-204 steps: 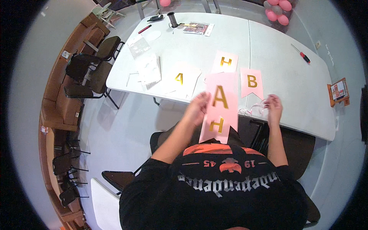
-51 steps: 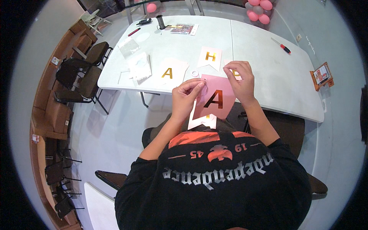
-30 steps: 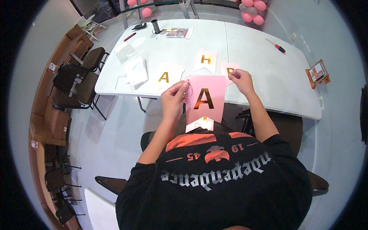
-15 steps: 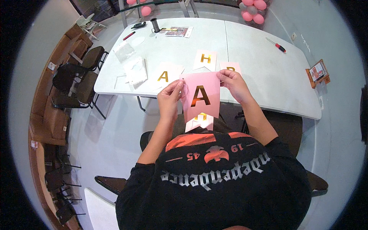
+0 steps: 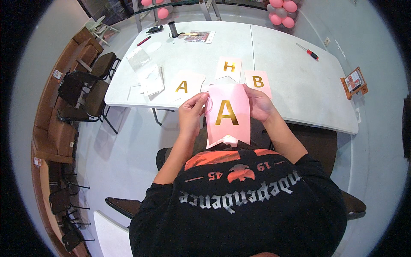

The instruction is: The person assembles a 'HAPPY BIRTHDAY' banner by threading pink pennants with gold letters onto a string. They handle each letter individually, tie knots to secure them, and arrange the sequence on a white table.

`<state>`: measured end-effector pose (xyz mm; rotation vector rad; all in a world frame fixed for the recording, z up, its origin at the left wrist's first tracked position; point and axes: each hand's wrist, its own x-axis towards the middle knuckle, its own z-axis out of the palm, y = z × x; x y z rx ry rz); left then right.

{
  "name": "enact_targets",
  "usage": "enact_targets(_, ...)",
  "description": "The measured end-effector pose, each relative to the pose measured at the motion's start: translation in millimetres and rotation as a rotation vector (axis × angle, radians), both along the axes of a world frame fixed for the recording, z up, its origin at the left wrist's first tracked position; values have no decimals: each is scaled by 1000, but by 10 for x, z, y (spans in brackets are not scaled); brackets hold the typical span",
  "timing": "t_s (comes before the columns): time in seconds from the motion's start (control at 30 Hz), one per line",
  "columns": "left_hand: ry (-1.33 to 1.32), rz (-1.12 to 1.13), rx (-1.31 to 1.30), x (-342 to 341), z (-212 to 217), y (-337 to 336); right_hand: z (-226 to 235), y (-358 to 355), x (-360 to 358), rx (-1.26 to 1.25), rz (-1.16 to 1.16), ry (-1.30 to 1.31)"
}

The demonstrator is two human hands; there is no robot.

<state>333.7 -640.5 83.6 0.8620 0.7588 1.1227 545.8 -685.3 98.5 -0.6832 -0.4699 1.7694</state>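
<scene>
Head view | pink pennant (image 5: pixel 229 95), notched bottom, shiny gold letter (image 5: pixel 227 116) | 2 hands (image 5: pixel 190 113) (image 5: pixel 260 106) pinching its upper sides

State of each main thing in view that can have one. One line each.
Left hand: pinching held pennant's upper left edge
Right hand: gripping its upper right corner
Held pink pennant: raised, notched end down
Far pennant: flat on table
Right pennant: flat, partly covered
Black spool: standing
Screwdriver: lying down
Red pen-like item: lying down
Balloons: inflated
</scene>
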Motion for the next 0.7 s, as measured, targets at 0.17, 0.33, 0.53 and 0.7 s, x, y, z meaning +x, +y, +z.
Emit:
enact_targets(0.17,22,38,3,23,1,-5,-84,90,-41,31,-299,-377)
enact_targets(0.33,47,85,27,34,9,-16,-152,68,-50,361,-641,-921)
enact_targets(0.53,26,101,51,69,-12,-15,-109,61,-64,413,-593,-1126)
enact_targets(0.7,25,150,77,72,-29,6,-128,97,-44,404,-489,-978)
